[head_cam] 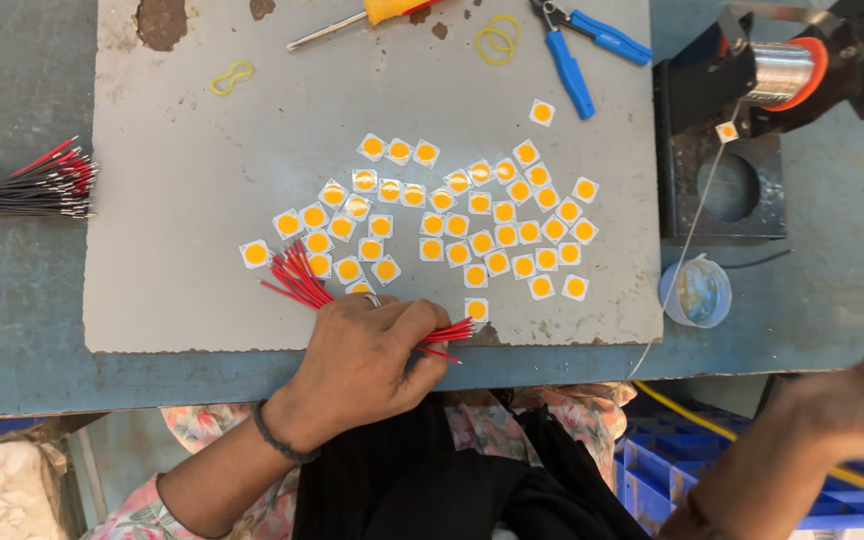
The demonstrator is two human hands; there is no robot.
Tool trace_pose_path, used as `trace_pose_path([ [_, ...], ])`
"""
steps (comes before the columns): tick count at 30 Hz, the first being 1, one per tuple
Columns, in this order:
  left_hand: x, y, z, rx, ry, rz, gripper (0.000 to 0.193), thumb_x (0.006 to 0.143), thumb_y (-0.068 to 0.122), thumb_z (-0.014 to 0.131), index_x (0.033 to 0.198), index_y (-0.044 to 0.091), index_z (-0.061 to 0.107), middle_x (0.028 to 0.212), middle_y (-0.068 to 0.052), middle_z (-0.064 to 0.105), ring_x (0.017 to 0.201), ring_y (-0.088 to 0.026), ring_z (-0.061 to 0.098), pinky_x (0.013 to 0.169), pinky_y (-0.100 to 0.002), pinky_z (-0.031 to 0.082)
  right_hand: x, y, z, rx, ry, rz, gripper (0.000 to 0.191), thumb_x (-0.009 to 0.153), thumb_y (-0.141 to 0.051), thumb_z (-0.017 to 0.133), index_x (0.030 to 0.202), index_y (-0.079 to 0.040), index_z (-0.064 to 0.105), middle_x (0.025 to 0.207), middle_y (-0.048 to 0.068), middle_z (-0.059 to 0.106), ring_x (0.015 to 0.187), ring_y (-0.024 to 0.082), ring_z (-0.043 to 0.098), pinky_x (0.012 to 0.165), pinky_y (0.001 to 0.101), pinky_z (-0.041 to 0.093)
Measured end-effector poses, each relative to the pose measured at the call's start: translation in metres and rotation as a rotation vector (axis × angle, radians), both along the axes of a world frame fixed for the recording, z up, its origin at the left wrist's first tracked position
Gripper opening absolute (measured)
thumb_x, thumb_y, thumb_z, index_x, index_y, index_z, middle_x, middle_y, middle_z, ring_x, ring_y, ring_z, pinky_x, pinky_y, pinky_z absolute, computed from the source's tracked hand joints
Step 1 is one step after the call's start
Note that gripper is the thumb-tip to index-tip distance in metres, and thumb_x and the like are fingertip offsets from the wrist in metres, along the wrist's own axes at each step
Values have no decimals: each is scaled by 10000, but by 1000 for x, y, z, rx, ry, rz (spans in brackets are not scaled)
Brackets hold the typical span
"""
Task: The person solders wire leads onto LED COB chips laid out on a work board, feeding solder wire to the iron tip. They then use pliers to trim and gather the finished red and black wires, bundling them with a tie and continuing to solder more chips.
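— What has the left hand got?

— A bundle of thin red wires. The fingers are curled down over the middle of it, pressing it onto the grey mat near the mat's front edge. The wire ends fan out on both sides of the hand: one tuft towards the upper left, a shorter one to the right.

— And the right hand?

— It is off to the right, below the edge of the tabletop, and blurred. I cannot tell whether it is open or closed, or whether it holds anything.

— What lies by the wires?

— A scatter of small square white chips with round yellow centres, spread across the middle of the mat. The nearest ones are just beside the upper tuft of wires, a few touching it.

— Anything else on the tabletop?

— A second bundle of black and red wires at the left, off the mat. At the far edge lie a screwdriver with a yellow handle, blue-handled pliers and two yellow rubber bands. On the right, a spool of solder sits on a black stand, with a small round tub nearer the front edge.
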State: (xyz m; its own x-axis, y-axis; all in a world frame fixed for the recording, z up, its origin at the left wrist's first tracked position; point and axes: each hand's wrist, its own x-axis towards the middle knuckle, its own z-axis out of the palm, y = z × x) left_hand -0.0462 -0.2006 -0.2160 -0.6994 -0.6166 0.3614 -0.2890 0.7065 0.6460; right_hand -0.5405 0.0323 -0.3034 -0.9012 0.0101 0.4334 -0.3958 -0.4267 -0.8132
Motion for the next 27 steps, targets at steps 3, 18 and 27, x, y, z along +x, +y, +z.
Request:
trace_pose_path([
  [3, -3, -6, -4, -5, 15, 3, 192, 781, 195, 744, 914, 108, 637, 653, -15, 643, 587, -245, 638, 518, -398, 433, 81, 5, 3, 125, 104, 47, 175, 1117, -269, 560, 1122, -95, 540, 995, 122, 621, 726, 195, 567, 593, 279, 428],
  [18, 17, 14, -3, -26, 9, 5, 179, 725, 190, 748, 840, 102, 642, 659, -48, 629, 555, -298, 598, 527, -419, 441, 320, -136, 78, 909, 853, 627, 663, 798, -82, 878, 1274, -121, 418, 1297, 126, 696, 1060, 228, 706, 1029, 453, 424],
  [27, 25, 7, -15, -109, 56, -80, 215, 810, 204, 765, 945, 96, 638, 952, -54, 663, 650, -258, 639, 592, -396, 486, 315, -133, 69, 828, 788, 824, 553, 891, 42, 752, 1265, -118, 377, 1374, 168, 667, 1176, 208, 724, 1082, 402, 432],
])
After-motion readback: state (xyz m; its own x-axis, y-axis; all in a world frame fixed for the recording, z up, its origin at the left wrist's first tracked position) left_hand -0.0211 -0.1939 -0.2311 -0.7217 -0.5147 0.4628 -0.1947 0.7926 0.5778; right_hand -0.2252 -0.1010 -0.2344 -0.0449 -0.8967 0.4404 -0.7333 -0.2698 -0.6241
